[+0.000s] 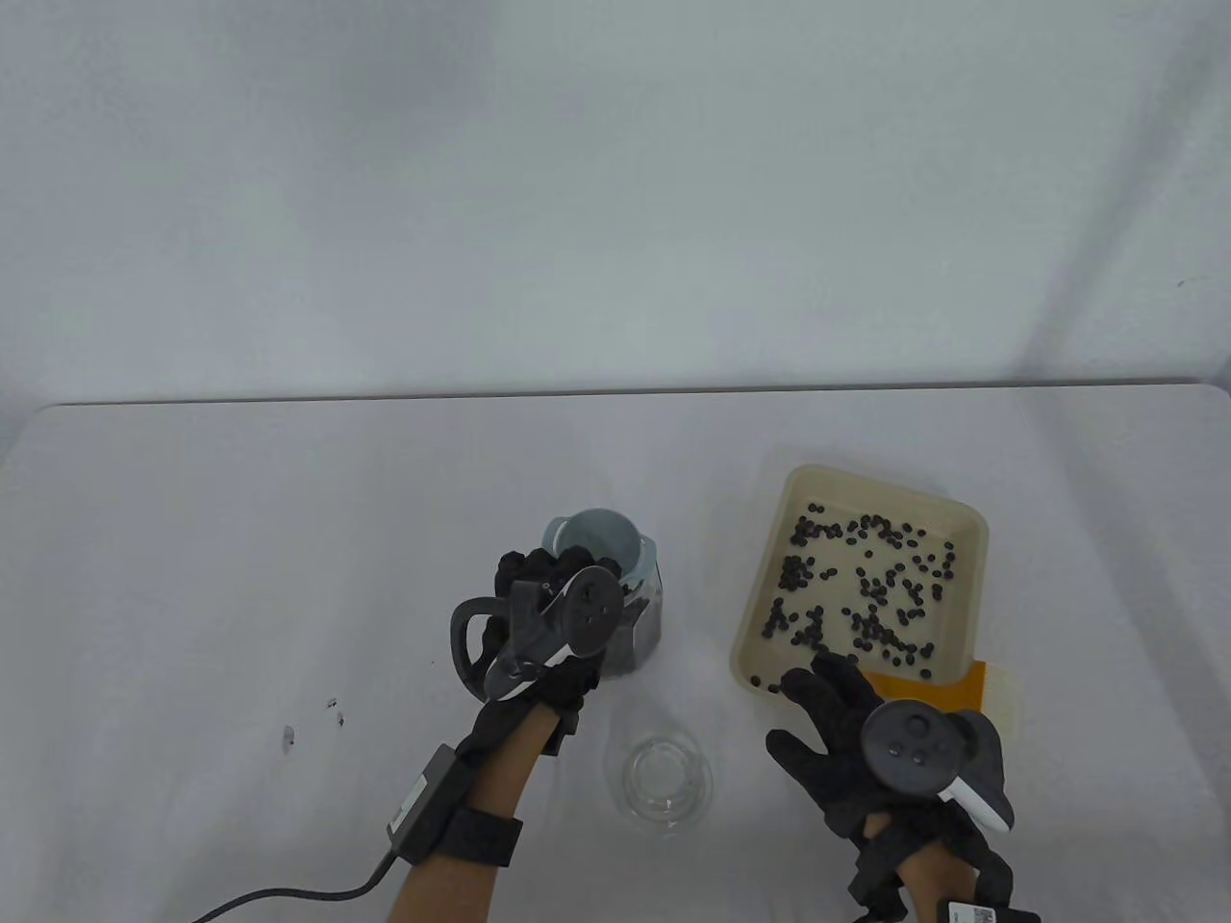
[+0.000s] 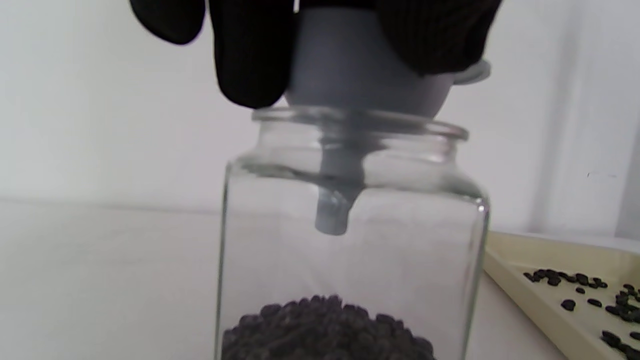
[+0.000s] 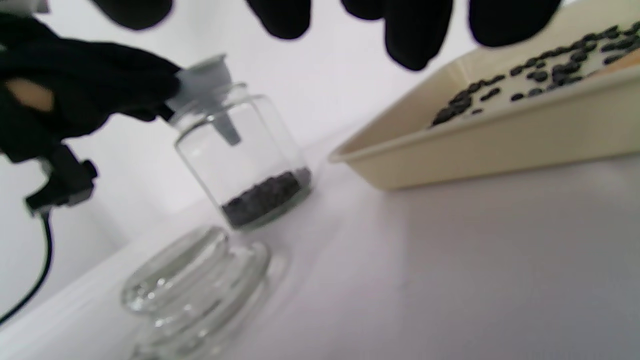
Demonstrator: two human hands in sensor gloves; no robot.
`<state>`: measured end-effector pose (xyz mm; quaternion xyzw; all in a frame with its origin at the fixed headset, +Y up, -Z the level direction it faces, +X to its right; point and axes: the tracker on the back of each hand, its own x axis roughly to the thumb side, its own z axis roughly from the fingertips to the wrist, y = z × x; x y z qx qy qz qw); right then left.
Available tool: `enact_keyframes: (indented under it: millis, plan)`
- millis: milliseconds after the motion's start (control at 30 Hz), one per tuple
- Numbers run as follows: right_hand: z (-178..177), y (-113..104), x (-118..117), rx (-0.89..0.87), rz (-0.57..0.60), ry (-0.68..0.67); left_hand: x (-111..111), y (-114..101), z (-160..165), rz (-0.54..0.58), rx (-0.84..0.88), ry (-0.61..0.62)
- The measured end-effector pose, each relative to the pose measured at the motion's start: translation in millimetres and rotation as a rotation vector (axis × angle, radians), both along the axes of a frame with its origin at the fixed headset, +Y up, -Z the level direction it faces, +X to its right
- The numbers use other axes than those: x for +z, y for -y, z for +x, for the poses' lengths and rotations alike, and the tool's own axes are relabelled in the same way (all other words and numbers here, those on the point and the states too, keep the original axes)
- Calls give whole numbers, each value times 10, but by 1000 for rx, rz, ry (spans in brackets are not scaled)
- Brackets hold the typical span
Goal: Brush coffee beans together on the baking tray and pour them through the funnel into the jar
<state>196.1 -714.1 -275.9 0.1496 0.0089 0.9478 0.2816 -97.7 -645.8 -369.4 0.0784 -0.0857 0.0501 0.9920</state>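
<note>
One square clear glass jar (image 1: 642,615), one grey plastic funnel (image 1: 598,544), one round clear glass lid (image 1: 662,781), one cream rectangular baking tray (image 1: 969,596). One orange-handled brush (image 1: 981,685), partly hidden. Dark coffee beans (image 1: 866,596) too many to count; two black-gloved hands.

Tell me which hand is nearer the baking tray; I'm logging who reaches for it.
Right. The right hand reaches over the baking tray's near edge; the left hand holds the funnel on the jar.
</note>
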Motion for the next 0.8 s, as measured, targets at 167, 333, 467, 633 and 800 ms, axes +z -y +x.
enact_keyframes:
  millis: [167,333,467,633,800]
  plan:
    - [1,-1,3,5,-9,5,-1,23,-11,-15,8,-15]
    - [8,-3,6,2,-14,9,-5,124,-18,-31,-2,-34]
    - [11,-4,4,1,-14,9,-27,162,-54,-68,60,-32]
    - [11,-5,3,2,-17,8,-61,199,-85,-135,112,-26]
    - [15,-4,4,0,-20,10,-76,243,-101,-159,109,-22]
